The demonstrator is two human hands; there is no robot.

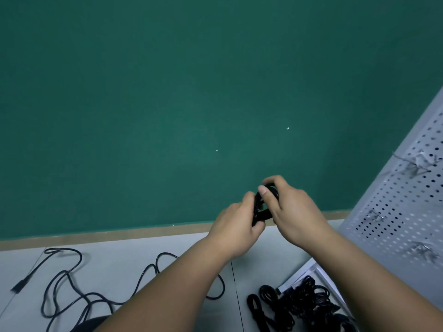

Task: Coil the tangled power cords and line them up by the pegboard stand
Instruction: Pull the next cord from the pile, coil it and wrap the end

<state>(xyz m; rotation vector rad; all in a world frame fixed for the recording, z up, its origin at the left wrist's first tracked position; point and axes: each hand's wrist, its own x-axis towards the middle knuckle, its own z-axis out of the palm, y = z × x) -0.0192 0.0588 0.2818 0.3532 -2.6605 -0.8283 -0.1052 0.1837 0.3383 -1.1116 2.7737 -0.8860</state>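
Held cord: a small black coiled cord point(261, 213) is lifted above the table, in front of the wall, gripped between both hands.
Left hand: the left hand point(236, 227) has its fingers curled round the lower left side of the coil, with the back of the hand to the camera.
Right hand: the right hand point(293, 212) wraps over the coil's top and right side. The thumb presses on the loops and the fingers are bent round the far edge. How the hidden fingertips lie, I cannot tell.
Loose cord: a long black loose cord point(72, 279) sprawls in open loops over the left of the table, passing under the left forearm. Its plug end lies near the left edge.
Coiled bundles: several black coiled bundles point(302, 305) lie close together at the lower right, at the foot of the pegboard stand.
Pegboard stand: the pale grey perforated pegboard stand point(402, 195) rises on the right, with metal hooks point(417, 166) in its holes.
Table: the light grey table point(119, 264) has a dark seam running across it.
Wall: a green wall point(167, 92) stands behind, with a tan trim point(119, 232) along its base.
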